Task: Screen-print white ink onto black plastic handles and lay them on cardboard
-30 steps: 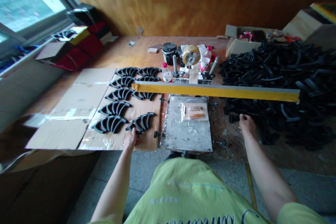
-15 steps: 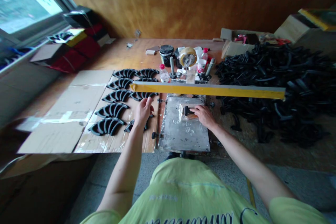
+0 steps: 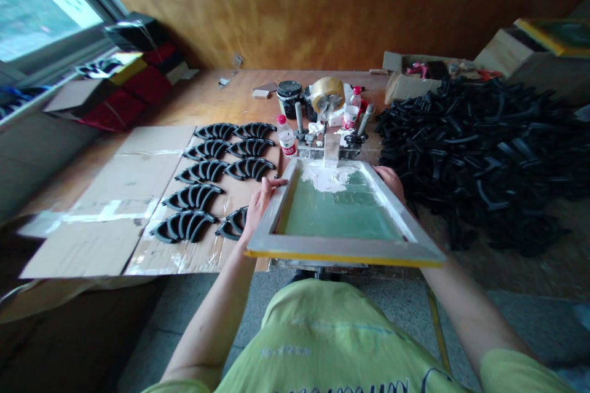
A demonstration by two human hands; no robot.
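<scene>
A screen-printing frame (image 3: 343, 250) with a green mesh and white ink at its far end lies tilted low over the metal plate in front of me. My left hand (image 3: 259, 204) grips its left rail, fingers curled over the edge. My right hand (image 3: 391, 180) holds the right rail near the far corner, mostly hidden behind the frame. Several curved black plastic parts (image 3: 203, 172) lie in rows on taped cardboard (image 3: 110, 209) to the left.
A big heap of black plastic parts (image 3: 483, 147) fills the table's right side. Behind the frame stand a small bottle (image 3: 286, 135), a black tub (image 3: 289, 97), a tape roll (image 3: 327, 93) and another bottle (image 3: 353, 107). Cardboard boxes (image 3: 410, 77) sit at the back right.
The frame, raised edge-on before, has swung down over the plate. My right hand left the part it set on the plate and my left hand left the cardboard; both now hold the frame's rails.
</scene>
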